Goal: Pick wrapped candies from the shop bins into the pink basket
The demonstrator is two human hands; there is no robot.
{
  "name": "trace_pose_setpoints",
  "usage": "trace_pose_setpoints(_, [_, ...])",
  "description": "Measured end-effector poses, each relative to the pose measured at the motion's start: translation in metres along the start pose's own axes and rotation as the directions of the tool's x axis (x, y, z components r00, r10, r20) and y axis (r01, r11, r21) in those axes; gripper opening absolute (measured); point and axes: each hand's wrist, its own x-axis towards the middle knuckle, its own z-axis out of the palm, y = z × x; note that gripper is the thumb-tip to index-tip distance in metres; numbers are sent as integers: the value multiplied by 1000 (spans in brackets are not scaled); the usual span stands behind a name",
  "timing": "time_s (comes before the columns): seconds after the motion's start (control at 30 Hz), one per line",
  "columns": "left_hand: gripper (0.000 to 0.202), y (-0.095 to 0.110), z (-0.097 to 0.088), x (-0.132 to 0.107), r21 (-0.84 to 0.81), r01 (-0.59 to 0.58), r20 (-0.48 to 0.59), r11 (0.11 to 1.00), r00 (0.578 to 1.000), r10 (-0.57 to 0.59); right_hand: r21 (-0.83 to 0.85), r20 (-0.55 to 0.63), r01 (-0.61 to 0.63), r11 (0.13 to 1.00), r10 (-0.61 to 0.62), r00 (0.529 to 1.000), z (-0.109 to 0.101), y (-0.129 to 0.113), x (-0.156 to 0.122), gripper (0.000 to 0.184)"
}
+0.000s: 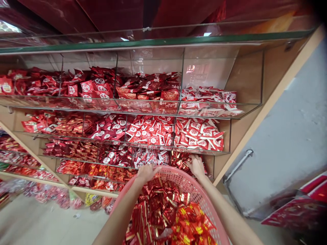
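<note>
A pink plastic basket (205,194) with a perforated wall is in front of me, loaded with shiny dark red and gold packets (163,200) and orange-red packets with yellow print (190,224). My left hand (147,173) is closed over the far rim of the basket, its thumb along the edge. Beyond that rim, my right hand (197,166) reaches into a low shelf compartment. Its fingers are apart over dark red and gold packets (180,160) there and touch them; the fingertips are partly hidden.
Glass-divided wooden shelves hold red and white packets (199,132) and darker red packets (153,85). A glass ledge (163,42) spans the top. At right are a wooden side panel (270,105), a grey wall (286,136) with a pipe (238,165), and red boards (301,207). Bagged goods (63,199) line the floor.
</note>
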Motion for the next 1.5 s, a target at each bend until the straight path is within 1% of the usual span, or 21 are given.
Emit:
trace_pose_setpoints(0.07, [78,0,1,0,6,-3,-8,1000,1000,3,-146,51,-24,989,31,998,9,5,-1,50])
trace_pose_setpoints(0.13, [79,-1,1,1,17,-15,-19,1000,1000,15,-207,112,-35,978,59,992,16,7,-2,61])
trace_pose_setpoints(0.2, [79,-1,2,1,25,-19,-25,999,999,20,-223,138,-26,974,58,989,19,9,-3,61])
trace_pose_setpoints(0.3, [80,-1,2,1,23,-16,-22,1000,1000,17,-206,123,-13,979,39,992,18,13,-6,54])
trace_pose_setpoints(0.4, [81,-1,3,1,23,-18,-25,1000,1000,18,-137,65,4,991,5,998,13,15,-10,44])
trace_pose_setpoints(0.53, [81,-2,4,0,28,-25,-39,999,999,26,42,-36,35,999,-33,999,2,14,-15,36])
trace_pose_setpoints(0.67, [84,-2,5,0,21,-24,-56,1000,998,25,202,-147,21,979,9,989,-9,15,-17,40])
trace_pose_setpoints(0.77, [85,-3,6,1,19,-33,-64,999,997,34,361,-251,24,932,72,965,-17,14,-15,41])
trace_pose_setpoints(0.83, [84,-4,7,2,21,-31,-63,999,997,32,539,-246,-27,842,188,951,-21,10,-14,39])
trace_pose_setpoints(0.87, [84,-4,7,3,21,-29,-60,999,998,30,652,-197,-79,754,269,943,-22,7,-14,39])
trace_pose_setpoints(0.93, [83,-5,8,3,20,-26,-54,999,998,27,848,-24,-193,493,400,916,-26,-1,-15,38])
trace_pose_setpoints(0.97, [83,-5,8,4,19,-27,-53,999,998,28,905,66,-236,353,432,900,-28,-6,-17,38])
trace_pose_setpoints(1.0, [83,-5,8,4,19,-29,-54,999,998,30,935,139,-264,237,442,886,-30,-12,-19,38])
trace_pose_setpoints(1.03, [83,-5,8,4,18,-30,-53,999,998,31,946,192,-283,157,432,881,-33,-18,-22,36])
trace_pose_setpoints(1.1, [83,-5,7,4,16,-30,-50,999,998,31,942,265,-321,98,369,891,-38,-30,-29,33])
trace_pose_setpoints(1.17, [83,-5,7,4,16,-28,-41,999,999,28,921,329,-369,127,258,908,-43,-42,-37,31])
trace_pose_setpoints(1.23, [83,-5,6,3,14,-23,-35,1000,999,23,897,373,-391,207,121,920,-44,-54,-46,31])
trace_pose_setpoints(1.3, [82,-4,5,2,10,-16,-33,1000,999,16,872,400,-379,308,-4,917,-40,-64,-53,31])
trace_pose_setpoints(1.37, [81,-3,4,1,10,-8,-33,1000,999,9,845,431,-374,382,-74,899,-31,-72,-60,35])
trace_pose_setpoints(1.43, [80,-2,2,0,19,-9,-39,1000,999,9,832,462,-388,396,-107,880,-19,-76,-65,39])
trace_pose_setpoints(1.5, [81,-1,2,-1,30,-14,-45,999,999,16,839,473,-401,368,-129,872,-5,-78,-70,42])
